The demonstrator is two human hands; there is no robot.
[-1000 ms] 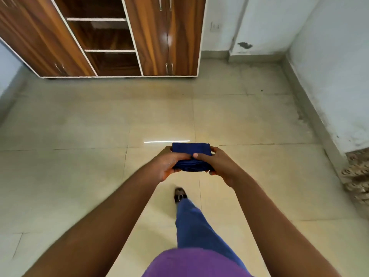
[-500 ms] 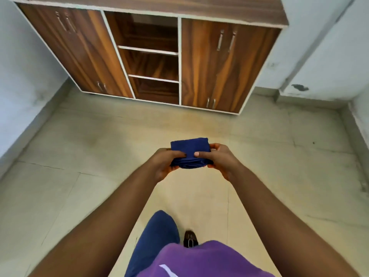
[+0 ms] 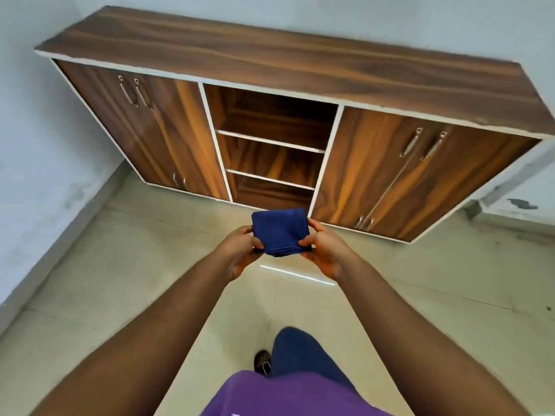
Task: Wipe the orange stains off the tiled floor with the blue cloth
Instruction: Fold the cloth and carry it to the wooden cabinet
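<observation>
A folded blue cloth [image 3: 279, 231] is held out in front of me at chest height, above the pale tiled floor [image 3: 120, 280]. My left hand [image 3: 238, 252] pinches its left edge and my right hand [image 3: 326, 250] pinches its right edge, thumbs on top. No orange stains show on the floor in this view.
A low wooden cabinet [image 3: 270, 70] with closed doors either side of open middle shelves stands against the far wall. White walls with a skirting run along the left [image 3: 45, 175] and far right. My leg and shoe [image 3: 262, 361] are below the hands.
I have walked closer to the cabinet and the view has tilted up, so its whole top now shows. Both hands keep hold of the folded cloth, which now tilts up towards me.
</observation>
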